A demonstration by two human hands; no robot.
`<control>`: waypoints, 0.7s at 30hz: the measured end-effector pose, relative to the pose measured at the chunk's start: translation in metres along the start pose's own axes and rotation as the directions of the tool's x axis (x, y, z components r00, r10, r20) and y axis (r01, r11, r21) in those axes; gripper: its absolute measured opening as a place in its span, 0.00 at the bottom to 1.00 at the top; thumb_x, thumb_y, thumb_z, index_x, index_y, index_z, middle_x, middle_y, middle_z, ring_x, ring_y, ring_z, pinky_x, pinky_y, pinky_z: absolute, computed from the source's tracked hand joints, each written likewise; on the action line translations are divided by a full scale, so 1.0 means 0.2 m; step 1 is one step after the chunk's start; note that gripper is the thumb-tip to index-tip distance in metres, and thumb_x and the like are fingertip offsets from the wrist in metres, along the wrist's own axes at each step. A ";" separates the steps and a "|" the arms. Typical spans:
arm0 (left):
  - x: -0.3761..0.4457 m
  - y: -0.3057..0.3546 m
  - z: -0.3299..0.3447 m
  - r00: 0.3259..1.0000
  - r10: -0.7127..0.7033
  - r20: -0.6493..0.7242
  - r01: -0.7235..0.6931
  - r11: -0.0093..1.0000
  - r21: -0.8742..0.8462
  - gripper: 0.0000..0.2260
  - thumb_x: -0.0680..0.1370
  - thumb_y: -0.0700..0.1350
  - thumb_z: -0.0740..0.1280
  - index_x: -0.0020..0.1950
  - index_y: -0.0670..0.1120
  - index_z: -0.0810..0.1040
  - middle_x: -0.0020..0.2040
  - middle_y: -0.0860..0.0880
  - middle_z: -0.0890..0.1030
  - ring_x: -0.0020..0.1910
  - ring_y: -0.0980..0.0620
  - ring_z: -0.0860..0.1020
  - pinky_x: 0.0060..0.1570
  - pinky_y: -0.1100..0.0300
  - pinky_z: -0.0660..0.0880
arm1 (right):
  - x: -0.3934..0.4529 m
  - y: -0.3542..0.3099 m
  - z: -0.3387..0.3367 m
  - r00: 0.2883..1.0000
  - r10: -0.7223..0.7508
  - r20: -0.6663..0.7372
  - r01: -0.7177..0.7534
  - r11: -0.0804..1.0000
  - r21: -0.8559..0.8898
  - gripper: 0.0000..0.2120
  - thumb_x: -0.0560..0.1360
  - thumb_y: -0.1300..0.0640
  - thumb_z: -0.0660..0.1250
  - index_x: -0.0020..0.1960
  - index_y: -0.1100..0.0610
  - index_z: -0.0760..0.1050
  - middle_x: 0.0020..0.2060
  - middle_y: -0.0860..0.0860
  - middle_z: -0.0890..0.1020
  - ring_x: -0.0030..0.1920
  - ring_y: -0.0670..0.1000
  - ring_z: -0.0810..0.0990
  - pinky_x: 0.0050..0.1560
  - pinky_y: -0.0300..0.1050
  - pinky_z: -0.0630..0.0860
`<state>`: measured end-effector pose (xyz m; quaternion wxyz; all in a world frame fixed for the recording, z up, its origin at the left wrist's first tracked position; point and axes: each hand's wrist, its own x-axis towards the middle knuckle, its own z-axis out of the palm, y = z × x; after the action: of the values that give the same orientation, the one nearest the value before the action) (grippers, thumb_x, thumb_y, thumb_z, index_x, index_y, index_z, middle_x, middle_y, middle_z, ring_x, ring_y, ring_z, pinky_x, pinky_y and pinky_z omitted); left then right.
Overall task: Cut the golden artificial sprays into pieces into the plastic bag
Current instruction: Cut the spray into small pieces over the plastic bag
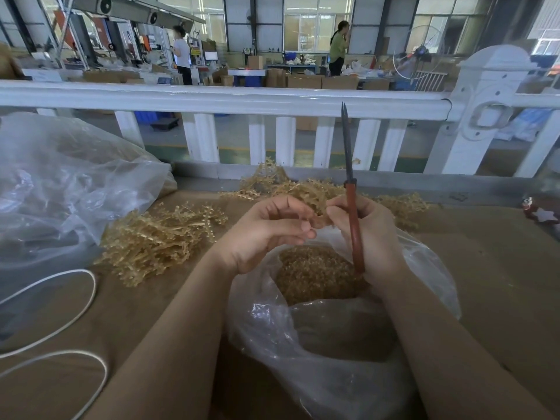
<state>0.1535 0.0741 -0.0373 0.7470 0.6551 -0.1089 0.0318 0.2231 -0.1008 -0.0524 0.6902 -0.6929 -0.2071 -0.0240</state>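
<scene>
My right hand [374,237] grips scissors [351,204] with red-brown handles, blades closed and pointing straight up. My left hand [266,234] is curled, its fingertips pinching a small piece of golden spray [318,221] that sits between both hands. Both hands hover over an open clear plastic bag [327,328] holding a heap of cut golden pieces [312,271]. A pile of uncut golden sprays [154,237] lies on the table to the left. More sprays [303,186] lie behind my hands.
A large crumpled clear bag [60,183] fills the left side. White cord [60,322] loops at the near left. A white railing [230,101] runs behind the brown table [491,268]. A red and white ornament [542,213] sits at the right edge.
</scene>
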 end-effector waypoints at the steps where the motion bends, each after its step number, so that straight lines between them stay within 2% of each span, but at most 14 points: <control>1: 0.00 0.01 0.00 1.000 -0.017 0.011 0.017 1.000 -0.020 0.10 0.70 0.44 0.77 0.46 0.44 0.79 0.45 0.44 0.84 0.43 0.49 0.83 0.45 0.60 0.80 | 0.00 0.00 0.00 1.000 -0.013 0.012 0.013 1.000 0.001 0.04 0.75 0.61 0.74 0.45 0.53 0.83 0.38 0.46 0.85 0.40 0.45 0.84 0.43 0.36 0.78; 3: -0.01 0.04 0.00 0.996 -0.075 -0.055 0.073 0.996 -0.052 0.20 0.68 0.59 0.77 0.45 0.44 0.78 0.44 0.44 0.83 0.41 0.49 0.82 0.41 0.59 0.79 | -0.01 0.00 0.00 0.998 -0.043 0.049 0.043 0.999 0.008 0.04 0.76 0.62 0.73 0.47 0.53 0.83 0.38 0.45 0.85 0.41 0.44 0.84 0.43 0.34 0.77; 5: -0.01 0.05 -0.01 0.974 -0.172 -0.148 0.175 0.985 0.007 0.24 0.67 0.65 0.73 0.42 0.45 0.76 0.42 0.43 0.84 0.36 0.49 0.81 0.36 0.60 0.77 | -0.02 -0.01 0.00 0.992 -0.083 0.100 0.081 0.996 0.027 0.05 0.76 0.64 0.72 0.48 0.56 0.82 0.39 0.45 0.85 0.41 0.43 0.84 0.44 0.33 0.77; 8: -0.02 0.05 0.00 0.942 -0.316 -0.117 0.331 0.933 0.141 0.16 0.68 0.56 0.73 0.43 0.44 0.81 0.40 0.44 0.85 0.31 0.54 0.78 0.33 0.64 0.73 | -0.02 -0.02 0.00 0.982 -0.107 0.155 0.107 0.994 0.008 0.04 0.75 0.63 0.73 0.49 0.58 0.82 0.41 0.48 0.85 0.44 0.47 0.84 0.47 0.38 0.78; 11: -0.02 0.04 0.02 0.945 -0.321 -0.067 0.327 0.941 0.089 0.06 0.68 0.45 0.74 0.41 0.43 0.83 0.35 0.48 0.82 0.31 0.56 0.75 0.32 0.68 0.70 | -0.02 -0.01 0.01 0.986 -0.079 0.144 0.085 0.996 -0.039 0.04 0.74 0.59 0.76 0.48 0.54 0.82 0.40 0.46 0.85 0.44 0.46 0.83 0.48 0.39 0.77; 16: 0.00 0.02 0.05 0.960 -0.275 -0.057 0.277 0.960 0.032 0.03 0.70 0.41 0.73 0.40 0.42 0.82 0.32 0.49 0.80 0.29 0.58 0.75 0.29 0.69 0.69 | -0.02 -0.02 0.02 0.993 -0.073 0.088 0.071 0.997 0.023 0.12 0.70 0.51 0.77 0.50 0.56 0.83 0.42 0.49 0.85 0.46 0.49 0.84 0.54 0.49 0.79; 17: 0.00 0.02 0.06 0.964 -0.254 -0.072 0.257 0.966 0.029 0.02 0.72 0.40 0.72 0.40 0.42 0.82 0.32 0.49 0.80 0.29 0.58 0.75 0.30 0.69 0.68 | -0.02 -0.03 0.03 0.996 -0.077 0.053 0.074 0.996 0.046 0.13 0.70 0.51 0.76 0.51 0.57 0.82 0.44 0.49 0.86 0.48 0.50 0.85 0.55 0.48 0.80; 19: 0.01 0.02 0.06 0.969 -0.201 -0.142 0.205 0.979 0.014 0.06 0.75 0.37 0.70 0.38 0.43 0.82 0.31 0.50 0.80 0.29 0.58 0.73 0.30 0.69 0.68 | -0.03 -0.03 0.04 0.996 -0.081 -0.039 0.084 0.993 0.078 0.14 0.72 0.50 0.75 0.52 0.58 0.82 0.45 0.51 0.86 0.48 0.48 0.85 0.55 0.44 0.79; 21: 0.02 0.02 0.05 0.962 -0.131 -0.241 0.133 0.991 -0.010 0.10 0.76 0.37 0.70 0.35 0.45 0.82 0.31 0.50 0.80 0.28 0.58 0.71 0.29 0.69 0.68 | -0.02 -0.04 0.03 0.989 -0.088 -0.117 0.099 0.990 0.099 0.17 0.72 0.48 0.72 0.52 0.60 0.82 0.41 0.49 0.86 0.42 0.44 0.85 0.47 0.35 0.78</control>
<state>0.1553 0.0651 -0.0323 0.7530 0.6547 0.0264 0.0614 0.2150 -0.0974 -0.0474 0.7340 -0.6430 -0.2014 -0.0844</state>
